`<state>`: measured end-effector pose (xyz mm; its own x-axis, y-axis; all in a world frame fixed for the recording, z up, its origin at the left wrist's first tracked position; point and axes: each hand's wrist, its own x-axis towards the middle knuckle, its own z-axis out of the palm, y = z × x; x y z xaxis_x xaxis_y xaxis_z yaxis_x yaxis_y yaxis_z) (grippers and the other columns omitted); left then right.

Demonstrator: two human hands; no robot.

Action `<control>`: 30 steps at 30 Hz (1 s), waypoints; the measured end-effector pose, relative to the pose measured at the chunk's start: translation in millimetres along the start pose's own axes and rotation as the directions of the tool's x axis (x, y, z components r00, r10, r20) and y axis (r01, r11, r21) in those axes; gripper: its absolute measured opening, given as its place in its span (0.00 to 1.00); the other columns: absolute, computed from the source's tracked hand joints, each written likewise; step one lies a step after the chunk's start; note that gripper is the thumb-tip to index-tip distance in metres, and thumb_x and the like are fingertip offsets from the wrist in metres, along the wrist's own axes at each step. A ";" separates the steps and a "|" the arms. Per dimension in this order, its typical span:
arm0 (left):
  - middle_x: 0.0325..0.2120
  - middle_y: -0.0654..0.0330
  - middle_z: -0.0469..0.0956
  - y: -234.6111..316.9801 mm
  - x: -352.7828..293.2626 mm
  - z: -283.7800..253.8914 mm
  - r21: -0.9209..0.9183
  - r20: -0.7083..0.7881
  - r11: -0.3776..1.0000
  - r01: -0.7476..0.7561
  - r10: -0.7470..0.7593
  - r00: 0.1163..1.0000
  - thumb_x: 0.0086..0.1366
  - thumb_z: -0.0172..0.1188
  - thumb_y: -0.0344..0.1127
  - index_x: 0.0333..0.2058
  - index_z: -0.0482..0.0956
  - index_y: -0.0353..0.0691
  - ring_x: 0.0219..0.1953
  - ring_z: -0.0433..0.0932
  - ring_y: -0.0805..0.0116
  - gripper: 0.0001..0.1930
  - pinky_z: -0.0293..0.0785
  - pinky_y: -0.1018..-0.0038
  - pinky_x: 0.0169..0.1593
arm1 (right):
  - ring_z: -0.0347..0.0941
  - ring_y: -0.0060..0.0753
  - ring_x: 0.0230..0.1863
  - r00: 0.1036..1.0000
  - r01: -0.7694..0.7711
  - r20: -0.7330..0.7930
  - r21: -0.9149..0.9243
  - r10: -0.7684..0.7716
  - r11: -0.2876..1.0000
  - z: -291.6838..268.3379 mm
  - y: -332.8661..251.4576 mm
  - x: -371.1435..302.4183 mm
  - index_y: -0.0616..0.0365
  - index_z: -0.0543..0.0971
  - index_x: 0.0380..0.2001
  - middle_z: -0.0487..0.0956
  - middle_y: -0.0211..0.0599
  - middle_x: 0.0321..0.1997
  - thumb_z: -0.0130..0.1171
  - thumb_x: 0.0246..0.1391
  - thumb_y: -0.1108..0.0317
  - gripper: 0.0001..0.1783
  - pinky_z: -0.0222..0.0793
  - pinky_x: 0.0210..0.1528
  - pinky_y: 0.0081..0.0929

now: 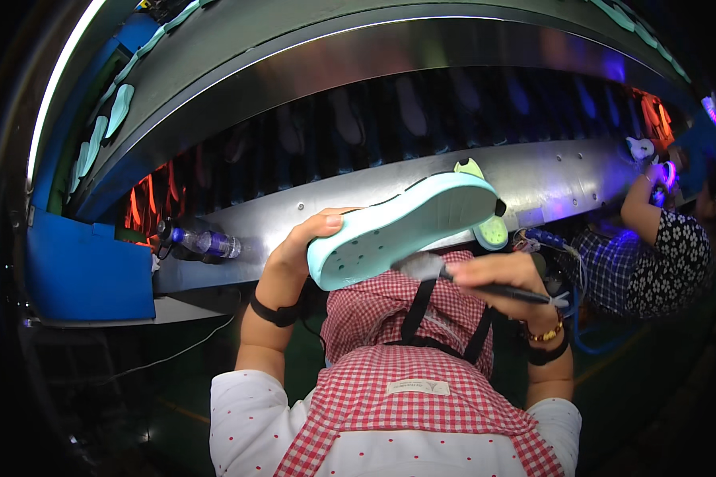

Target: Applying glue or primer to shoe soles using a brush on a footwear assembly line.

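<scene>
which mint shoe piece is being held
The large dotted sole in the left hand; the other mint pieces lie unheld at upper left and right.

Shoe factory, production-line type. In front of me runs a long dark-green conveyor belt [239, 60] carrying flat pale-aqua sole-shaped pieces [119, 110]; blue sheet-metal housing [91, 266] at left, bright white tube light [60, 79] above it. Long silver metal worktop [533, 179], co-worker [664, 266] in floral sleeves near its right end. My hands [314, 236] have a pale-aqua shoe sole with round holes [406, 226] and a dark-handled brush [533, 296].
</scene>
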<state>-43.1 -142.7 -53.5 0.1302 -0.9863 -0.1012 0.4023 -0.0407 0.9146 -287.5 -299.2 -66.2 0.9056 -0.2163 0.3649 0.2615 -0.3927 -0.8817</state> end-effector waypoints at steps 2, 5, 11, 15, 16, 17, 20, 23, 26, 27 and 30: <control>0.39 0.50 0.75 -4.7 0.7 -13.3 -0.275 -0.046 0.960 0.048 -0.063 0.997 0.56 0.48 0.49 0.43 0.71 0.29 0.38 0.75 0.61 0.27 0.69 0.74 0.44 | 0.76 0.35 0.38 0.996 0.010 0.092 -0.045 -0.006 0.999 5.9 -11.8 -4.0 0.61 0.79 0.31 0.78 0.42 0.36 0.62 0.38 0.79 0.12 0.71 0.41 0.23; 0.48 0.53 0.70 -52.0 14.8 -34.9 -0.784 -0.017 0.620 -0.001 -0.021 1.000 0.59 0.37 0.62 0.50 0.65 0.35 0.48 0.70 0.57 0.35 0.67 0.60 0.51 | 0.74 0.32 0.31 0.989 0.134 -0.060 0.037 -0.131 0.990 0.6 -33.9 4.5 0.60 0.79 0.31 0.79 0.41 0.35 0.64 0.35 0.78 0.13 0.70 0.36 0.21; 0.51 0.43 0.62 -85.0 52.5 -0.8 -0.747 0.083 0.664 -0.016 0.117 0.990 0.56 0.21 0.70 0.56 0.56 0.38 0.52 0.64 0.48 0.43 0.58 0.54 0.55 | 0.70 0.20 0.27 0.930 -0.220 -0.272 0.130 0.248 0.967 23.9 22.1 24.7 0.64 0.79 0.30 0.76 0.35 0.26 0.61 0.40 0.76 0.10 0.65 0.28 0.16; 0.47 0.45 0.66 -89.5 51.8 17.6 -0.681 -0.136 0.729 -0.066 -0.037 0.990 0.54 0.22 0.72 0.54 0.58 0.36 0.50 0.66 0.51 0.45 0.62 0.56 0.53 | 0.71 0.21 0.26 0.897 -0.208 -0.370 0.128 0.242 0.970 29.6 29.6 36.4 0.64 0.79 0.30 0.76 0.37 0.26 0.61 0.40 0.76 0.09 0.65 0.27 0.15; 0.45 0.45 0.67 -88.6 52.6 22.9 -0.680 -0.205 0.725 -0.107 -0.048 0.978 0.55 0.22 0.71 0.53 0.60 0.37 0.49 0.66 0.50 0.44 0.63 0.56 0.53 | 0.71 0.23 0.26 0.918 -0.167 -0.362 0.014 0.161 0.986 32.8 28.9 38.9 0.63 0.79 0.30 0.76 0.37 0.25 0.61 0.39 0.75 0.10 0.65 0.27 0.17; 0.44 0.46 0.68 -87.6 53.8 24.9 -0.677 -0.274 0.721 -0.148 -0.059 0.960 0.56 0.23 0.70 0.51 0.62 0.38 0.49 0.66 0.49 0.42 0.64 0.56 0.52 | 0.71 0.25 0.25 0.935 -0.121 -0.345 -0.099 0.080 0.988 36.2 27.8 41.0 0.62 0.79 0.30 0.76 0.37 0.23 0.62 0.38 0.75 0.10 0.65 0.27 0.18; 0.42 0.48 0.70 -93.6 56.2 7.9 -0.641 -0.267 0.741 -0.198 0.026 0.963 0.55 0.23 0.72 0.50 0.64 0.38 0.46 0.69 0.50 0.43 0.65 0.56 0.51 | 0.71 0.35 0.23 0.963 0.116 -0.161 -0.471 -0.214 0.875 52.4 20.8 33.0 0.57 0.77 0.24 0.75 0.36 0.21 0.61 0.34 0.74 0.08 0.65 0.27 0.26; 0.40 0.49 0.71 -89.3 53.9 1.2 -0.645 -0.206 0.733 -0.216 0.105 0.973 0.54 0.24 0.72 0.49 0.65 0.39 0.43 0.72 0.53 0.43 0.65 0.56 0.51 | 0.71 0.34 0.24 0.985 0.148 -0.008 -0.453 -0.170 0.879 42.1 -0.6 22.2 0.57 0.77 0.23 0.75 0.35 0.21 0.61 0.33 0.74 0.08 0.65 0.27 0.26; 0.39 0.50 0.71 -82.0 51.4 9.4 -0.655 -0.194 0.720 -0.229 0.133 0.972 0.54 0.25 0.72 0.49 0.64 0.38 0.43 0.71 0.54 0.43 0.65 0.55 0.51 | 0.72 0.32 0.24 0.996 0.085 -0.011 -0.227 -0.090 0.970 22.7 -7.8 25.6 0.59 0.78 0.25 0.76 0.37 0.22 0.62 0.34 0.73 0.09 0.66 0.27 0.23; 0.41 0.50 0.71 -80.1 52.2 16.3 -0.698 -0.165 0.682 -0.220 0.145 0.976 0.53 0.25 0.73 0.50 0.63 0.39 0.44 0.71 0.53 0.44 0.66 0.56 0.50 | 0.72 0.31 0.24 0.993 0.023 -0.115 -0.089 -0.033 0.996 18.3 -7.2 29.0 0.60 0.79 0.26 0.77 0.38 0.22 0.62 0.35 0.74 0.09 0.66 0.27 0.23; 0.44 0.49 0.70 -82.1 62.3 25.5 -0.722 -0.136 0.659 -0.211 0.164 0.977 0.52 0.25 0.74 0.51 0.62 0.40 0.46 0.70 0.51 0.44 0.65 0.56 0.51 | 0.73 0.30 0.26 0.954 -0.082 -0.298 -0.125 0.041 0.989 23.9 1.4 42.1 0.61 0.79 0.28 0.77 0.41 0.23 0.62 0.36 0.75 0.10 0.67 0.29 0.22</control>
<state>-91.2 -205.0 -124.9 0.3167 -0.9485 -0.0019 0.8919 0.2971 0.3409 -241.0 -287.5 -59.2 0.7748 -0.4889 0.4009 0.1427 -0.4825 -0.8642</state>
